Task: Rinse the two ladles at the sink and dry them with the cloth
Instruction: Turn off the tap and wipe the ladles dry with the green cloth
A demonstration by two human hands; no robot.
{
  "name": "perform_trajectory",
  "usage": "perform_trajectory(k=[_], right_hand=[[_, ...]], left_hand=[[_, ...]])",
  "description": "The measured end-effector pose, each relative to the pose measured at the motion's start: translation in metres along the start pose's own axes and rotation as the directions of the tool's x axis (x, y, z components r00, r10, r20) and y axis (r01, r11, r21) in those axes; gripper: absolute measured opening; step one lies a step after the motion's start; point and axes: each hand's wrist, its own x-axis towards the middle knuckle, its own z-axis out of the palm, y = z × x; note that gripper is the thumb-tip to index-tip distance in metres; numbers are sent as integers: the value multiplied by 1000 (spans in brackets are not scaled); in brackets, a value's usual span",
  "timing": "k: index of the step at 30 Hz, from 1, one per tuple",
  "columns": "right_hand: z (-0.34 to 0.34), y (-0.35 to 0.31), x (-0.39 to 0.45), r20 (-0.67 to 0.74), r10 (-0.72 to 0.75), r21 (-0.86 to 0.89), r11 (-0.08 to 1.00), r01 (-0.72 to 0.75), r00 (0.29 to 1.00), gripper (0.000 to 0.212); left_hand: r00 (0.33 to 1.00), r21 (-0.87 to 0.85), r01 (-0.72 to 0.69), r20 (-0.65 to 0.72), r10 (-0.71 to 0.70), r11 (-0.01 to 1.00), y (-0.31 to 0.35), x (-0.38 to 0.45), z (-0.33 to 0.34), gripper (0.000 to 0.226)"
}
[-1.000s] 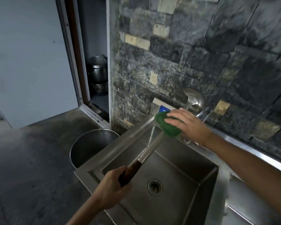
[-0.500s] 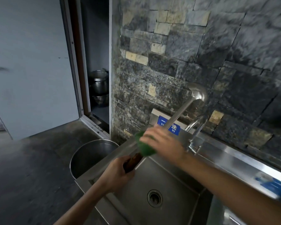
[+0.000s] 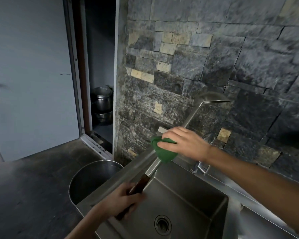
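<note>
One ladle (image 3: 193, 116) in view, held slanting over sink (image 3: 188, 204), bowl up far right against stone wall (image 3: 214, 57), dark wooden handle near left. Left hand (image 3: 121, 204) wrapped round handle, as half a second ago. Right hand (image 3: 183, 144) clutching green cloth (image 3: 163, 150) round metal shaft; cloth now farther up shaft, well apart from left hand, where before almost touching it. Tap (image 3: 201, 167) just behind right wrist. Steel bucket (image 3: 91, 180) on floor, left of sink.

head cam — single view | worn high, looks forward and down | sink (image 3: 193, 209) near, centre-bottom | wall (image 3: 214, 66) far right | doorway (image 3: 98, 66) far left — no second view
</note>
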Motion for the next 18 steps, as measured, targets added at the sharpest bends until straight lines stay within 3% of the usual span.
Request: perform_trajectory(k=[2,3,5,7,10,13,16,18], right_hand=[[-4,-1,2,61,21,-2,1000,-20,998,49],[-5,-1,4,66,53,-10,999,-53,996,54],[-7,-2,10,30,157,-17,988,-157,987,60],[-8,-8,12,-31,257,-5,966,-257,966,61],[-1,-45,10,-104,211,28,977,-209,972,56],[5,-74,1,-215,74,84,995,-57,974,41],[1,-54,-9,-242,-39,17,999,45,970,45],[-7,-24,-13,-224,-70,-4,997,71,972,48]], left_hand=[[983,434,2,-164,77,901,17,12,2,33],[944,558,73,-306,123,827,27,17,4,31],[800,615,264,-570,188,743,43,25,16,24],[745,539,292,-646,165,791,48,35,22,28],[828,282,122,-558,59,952,48,45,23,37],[885,40,-246,-399,242,968,39,53,37,35],[951,-178,-171,-285,115,969,33,51,47,38],[981,-159,-27,-193,-4,987,33,49,40,36]])
